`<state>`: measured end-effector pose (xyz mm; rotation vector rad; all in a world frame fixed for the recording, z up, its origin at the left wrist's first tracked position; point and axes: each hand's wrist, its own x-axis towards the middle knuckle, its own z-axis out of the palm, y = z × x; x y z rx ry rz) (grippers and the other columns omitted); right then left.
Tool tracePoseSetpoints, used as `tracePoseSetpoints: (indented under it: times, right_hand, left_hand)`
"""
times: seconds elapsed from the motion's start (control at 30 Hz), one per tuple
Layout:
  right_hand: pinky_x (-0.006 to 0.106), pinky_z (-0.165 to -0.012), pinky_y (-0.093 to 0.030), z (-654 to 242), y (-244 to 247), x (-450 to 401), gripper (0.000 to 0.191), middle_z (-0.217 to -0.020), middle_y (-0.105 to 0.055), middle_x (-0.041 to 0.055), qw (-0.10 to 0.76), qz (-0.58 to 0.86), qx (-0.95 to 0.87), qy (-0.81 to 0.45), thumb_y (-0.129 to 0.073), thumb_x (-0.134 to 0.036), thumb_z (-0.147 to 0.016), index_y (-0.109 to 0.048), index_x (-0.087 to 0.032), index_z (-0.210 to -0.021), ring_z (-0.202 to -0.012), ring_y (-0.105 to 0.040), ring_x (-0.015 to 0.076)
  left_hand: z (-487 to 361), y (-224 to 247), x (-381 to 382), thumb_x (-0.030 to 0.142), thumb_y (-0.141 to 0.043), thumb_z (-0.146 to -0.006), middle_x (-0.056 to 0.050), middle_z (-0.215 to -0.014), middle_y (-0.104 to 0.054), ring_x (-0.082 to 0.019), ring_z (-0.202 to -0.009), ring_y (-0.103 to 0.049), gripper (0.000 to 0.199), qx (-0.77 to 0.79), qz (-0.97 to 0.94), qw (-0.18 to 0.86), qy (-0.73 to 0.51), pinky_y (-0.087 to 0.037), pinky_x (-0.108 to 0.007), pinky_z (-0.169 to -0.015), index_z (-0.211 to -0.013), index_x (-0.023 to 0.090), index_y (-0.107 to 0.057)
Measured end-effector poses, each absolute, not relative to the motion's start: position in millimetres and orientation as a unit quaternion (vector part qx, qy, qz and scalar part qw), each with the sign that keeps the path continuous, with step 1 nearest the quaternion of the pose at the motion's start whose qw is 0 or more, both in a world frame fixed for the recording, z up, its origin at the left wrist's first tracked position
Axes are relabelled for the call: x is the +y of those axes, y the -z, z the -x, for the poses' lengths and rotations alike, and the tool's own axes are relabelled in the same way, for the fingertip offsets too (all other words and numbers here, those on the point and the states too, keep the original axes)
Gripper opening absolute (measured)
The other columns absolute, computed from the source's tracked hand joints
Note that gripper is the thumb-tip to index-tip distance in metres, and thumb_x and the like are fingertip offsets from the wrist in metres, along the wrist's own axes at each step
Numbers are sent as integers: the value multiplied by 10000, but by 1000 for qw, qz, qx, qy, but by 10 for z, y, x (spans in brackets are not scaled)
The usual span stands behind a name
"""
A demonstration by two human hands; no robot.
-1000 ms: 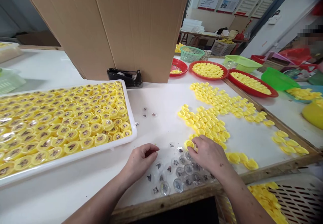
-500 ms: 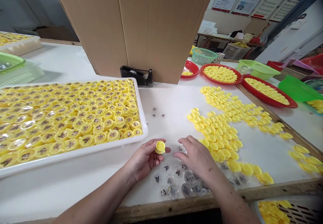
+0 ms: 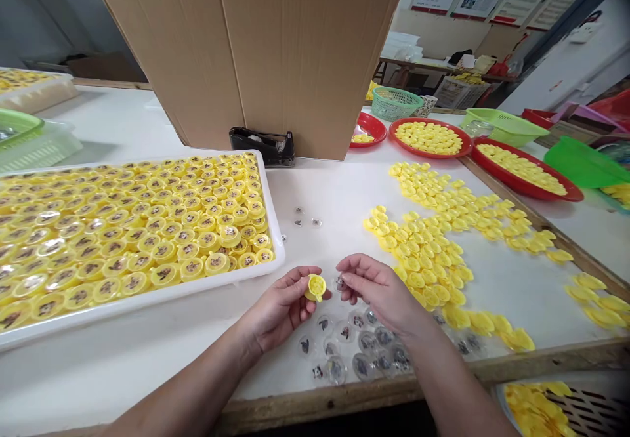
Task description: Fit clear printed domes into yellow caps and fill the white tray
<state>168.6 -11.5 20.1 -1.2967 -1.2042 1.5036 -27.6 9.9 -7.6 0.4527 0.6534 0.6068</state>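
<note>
My left hand [image 3: 283, 306] is closed on a small round yellow plastic cup [image 3: 315, 287], its open side facing up and yellow bits showing inside. Just to the right, my right hand [image 3: 377, 287] pinches a clear round disc [image 3: 339, 282] with a small dark printed picture. Cup and disc are close but apart. Below both hands, several more clear printed discs [image 3: 335, 369] lie spread on the white table [image 3: 266, 365]. Beyond my right hand are many loose yellow discs [image 3: 418, 260].
A white tray [image 3: 275, 260] packed with yellow pieces bearing printed tops fills the left. A black tape dispenser [image 3: 262, 146] stands before a tall cardboard box [image 3: 256, 50]. Red plates [image 3: 465, 151] of yellow pieces stand back right. A wooden edge [image 3: 344, 401] borders the table.
My right hand has lifted from among the clear discs and now pinches one beside the cup. My left hand keeps the cup, slightly tilted. The view has shifted a little.
</note>
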Motion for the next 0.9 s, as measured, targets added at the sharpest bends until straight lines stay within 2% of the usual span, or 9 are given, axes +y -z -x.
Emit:
tracePoseSetpoints:
  times: [0.17,0.3,0.4,0.53,0.67,0.77,0.9]
  right_hand:
    - [234,-567,-407,-1542,-196,-75,142,-710,-582,-30,411,461,-420,-665,-639,-283,-773,-608,-193,-879,-601,-543,91]
    - [247,-586,-434,-1501,-163,-54,117,-715,-589,-22,377,483,-471,-635,-601,-269,-801,-637,-196,-885,-598,-532,92]
    - [261,-605,-471,-1486,-156,-58,107,-813,-573,-4,363,499,-533,-579,-587,-249,-804,-658,-208,-873,-640,-545,100]
    - [275,-645,-508,-1487,-200,-96,157,-892,-564,19,349,508,-582,-531,-547,-228,-826,-675,-220,-916,-704,-574,117]
    - [272,-683,-506,-1553,-302,-128,245,-959,-582,32,305,496,-634,-509,-593,-175,-791,-658,-231,-1021,-777,-589,131]
    - [256,-668,-497,-1597,-395,-126,234,-924,-583,13,271,496,-659,-495,-641,-131,-752,-658,-224,-966,-741,-593,116]
    - [237,-634,-474,-1602,-487,-121,202,-830,-581,-21,259,487,-701,-452,-685,-84,-711,-654,-216,-861,-684,-564,97]
  left_hand:
    - [243,76,64,391,-525,-863,-70,-720,-641,-67,-517,-550,257,309,-241,881,-263,-386,-119,-449,-955,153,-549]
    - [216,63,48,351,-563,-847,-67,-745,-644,-42,-468,-549,218,322,-238,877,-266,-378,-88,-393,-870,134,-567]
    - [217,44,48,298,-584,-836,-64,-756,-644,-34,-439,-554,190,344,-232,870,-267,-374,-77,-359,-830,109,-597]
    - [247,2,61,230,-544,-856,-84,-762,-656,-48,-466,-587,186,347,-215,876,-256,-432,-83,-397,-836,73,-642]
    - [287,-22,64,190,-613,-809,-71,-717,-646,-93,-556,-648,160,326,-206,891,-240,-487,-91,-469,-887,57,-655]
    - [297,-2,49,242,-688,-759,-65,-700,-649,-90,-557,-646,236,311,-210,898,-229,-491,-91,-484,-904,60,-648]
    - [282,48,34,371,-709,-727,-83,-676,-656,-82,-505,-623,346,282,-213,907,-229,-464,-91,-434,-830,48,-643]
